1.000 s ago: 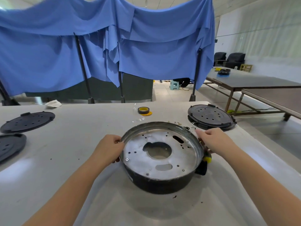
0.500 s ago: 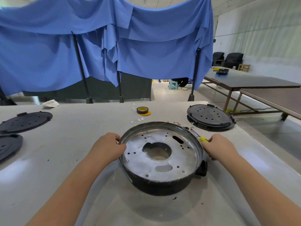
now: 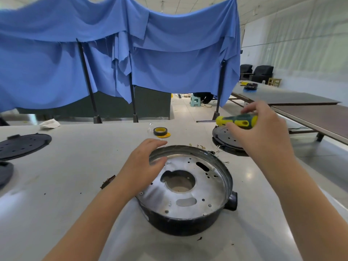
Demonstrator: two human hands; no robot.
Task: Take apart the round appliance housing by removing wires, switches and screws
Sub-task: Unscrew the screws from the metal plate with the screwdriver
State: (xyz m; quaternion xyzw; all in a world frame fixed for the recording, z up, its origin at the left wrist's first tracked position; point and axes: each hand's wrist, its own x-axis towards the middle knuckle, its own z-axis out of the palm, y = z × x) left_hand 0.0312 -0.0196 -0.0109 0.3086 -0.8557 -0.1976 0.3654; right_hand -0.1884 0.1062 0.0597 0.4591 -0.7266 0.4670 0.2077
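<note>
Head view: round housing (image 3: 185, 193) on the white bench (image 3: 75, 166), near centre, open side up, dark outer wall, bare metal plate inside with a large round hole and several small ones. Dark knob (image 3: 233, 201) sticking out at its right side.

Left hand (image 3: 145, 166) on the housing's far-left rim, grip curled over the edge, thumb inside against the metal wall, fingers outside.

Right hand (image 3: 263, 129) raised above the bench, well apart from the housing, to its far right. Grip wrapped round a screwdriver (image 3: 236, 120) (yellow and green handle), lying roughly level, shaft pointing left.

Loose small bits (image 3: 199, 146) scattered just behind the housing's far rim, too small to tell apart.

Black perforated lid (image 3: 224, 136) behind the right hand, partly hidden by it. Tape roll (image 3: 160, 131) further back near centre. Two more black lids at the left edge, the farther one (image 3: 24, 145) whole, the nearer one (image 3: 5, 174) cut off. Crumpled white rag (image 3: 49, 123) at far left. Brown scrap (image 3: 108, 181) left of the housing.

Blue cloth (image 3: 120, 53) hung across poles behind the bench.
</note>
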